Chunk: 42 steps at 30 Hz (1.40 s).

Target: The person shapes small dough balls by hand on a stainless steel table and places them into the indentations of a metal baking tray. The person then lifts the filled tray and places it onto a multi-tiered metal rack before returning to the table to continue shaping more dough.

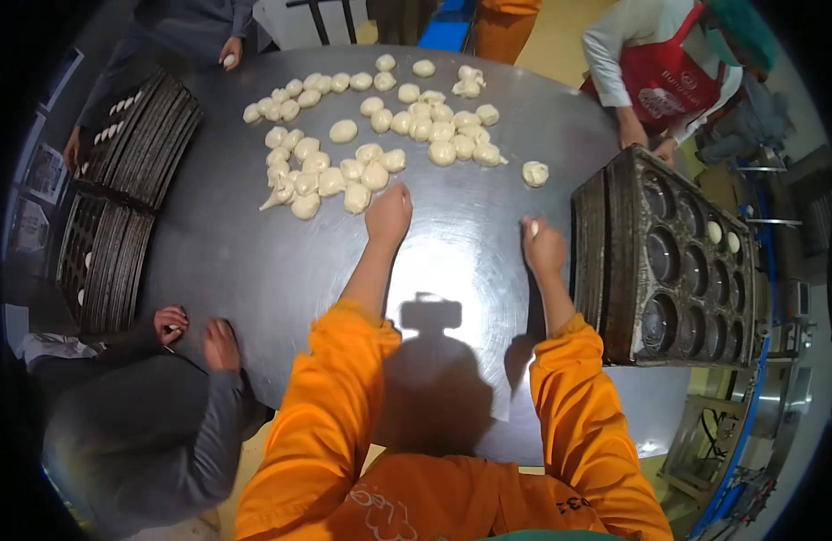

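My left hand [389, 211] is curled low over the steel table [254, 270], just in front of a cluster of pale dough balls [331, 181]. Its palm side is hidden, so what it may hold does not show. Over to the right, my right hand [546, 249] is closed around a small dough ball [534, 230], which peeks out between the fingers. A loose, folded dough ball [536, 174] lies beyond that hand. Another cluster of dough pieces [443, 128] spreads farther back, with a curved row of dough balls [314, 84] to its left.
A stack of muffin-type pans [649, 297] stands at the right table edge; two dough balls [723, 237] sit in its cups. A co-worker in a red apron [659, 81] touches it. More stacked pans [152, 142] line the left. A co-worker's hands [221, 345] are at near left.
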Each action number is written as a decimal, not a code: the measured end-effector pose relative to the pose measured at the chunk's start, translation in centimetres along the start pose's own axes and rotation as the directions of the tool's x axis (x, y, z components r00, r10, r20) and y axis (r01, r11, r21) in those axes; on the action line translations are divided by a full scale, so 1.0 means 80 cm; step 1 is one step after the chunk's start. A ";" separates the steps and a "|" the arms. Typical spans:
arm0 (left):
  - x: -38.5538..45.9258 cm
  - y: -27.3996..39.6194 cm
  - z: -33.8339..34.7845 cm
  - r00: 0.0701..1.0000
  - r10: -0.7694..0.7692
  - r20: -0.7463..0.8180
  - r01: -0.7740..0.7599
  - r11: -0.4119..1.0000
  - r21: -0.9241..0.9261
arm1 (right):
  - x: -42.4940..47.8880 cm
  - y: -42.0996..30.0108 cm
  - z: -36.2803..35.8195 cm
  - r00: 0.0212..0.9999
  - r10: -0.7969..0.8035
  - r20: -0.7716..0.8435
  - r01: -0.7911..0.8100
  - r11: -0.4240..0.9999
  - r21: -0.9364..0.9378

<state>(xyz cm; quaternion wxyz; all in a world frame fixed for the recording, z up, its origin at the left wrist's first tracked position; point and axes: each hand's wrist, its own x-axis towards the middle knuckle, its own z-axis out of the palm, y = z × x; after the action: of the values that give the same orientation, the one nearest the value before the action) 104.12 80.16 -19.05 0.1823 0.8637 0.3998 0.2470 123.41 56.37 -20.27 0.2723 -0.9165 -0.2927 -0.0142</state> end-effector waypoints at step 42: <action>-0.311 0.006 -0.071 0.818 0.531 0.221 -0.488 0.844 -0.223 | -0.372 0.134 -0.143 0.935 -0.346 -0.078 0.345 0.938 -0.015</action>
<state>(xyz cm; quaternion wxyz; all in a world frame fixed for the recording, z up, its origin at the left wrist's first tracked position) 87.30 61.09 -21.20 0.2300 0.9477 0.1037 0.1955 106.14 27.54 -21.27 0.2766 -0.8496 -0.4381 -0.0984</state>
